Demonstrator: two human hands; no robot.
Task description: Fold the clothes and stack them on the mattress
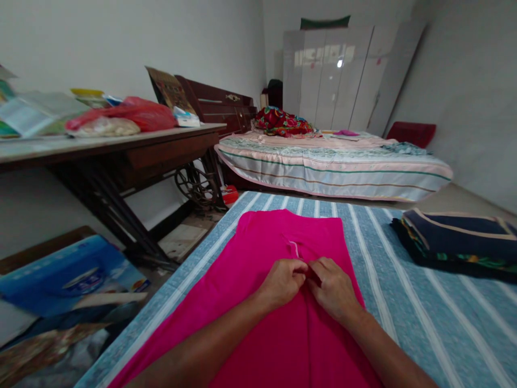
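Fingertips (299, 266) of the left hand (280, 283) and the right hand (333, 286) come almost together, each hand pinching cloth of a pink garment (266, 345) at one spot on its middle line; exactly which fold sits between them is hidden by the fingers. The garment lies flat directly beneath both hands, its long axis running away from the person, from the lower edge of the view, where it is cut off, to a far edge facing the room. A thin pale strip (294, 249) shows just beyond the pinched spot, slightly nearer the left fingertips, and a crease runs back from there toward the person. The right hand is nearer to a side edge of the garment; more cloth spreads out on the left, under the left forearm. Blue striped bedding (385, 253) lies under the garment, and on it, to the right and apart from the hands, rests a folded stack of dark clothes (464, 237). Off to the left stand a sewing-machine table (169, 148), with a red plastic bag (137, 113) on top, and a blue box (76, 280) lower down. Farther off are another bed (323, 172) and a pale wardrobe (329, 75).
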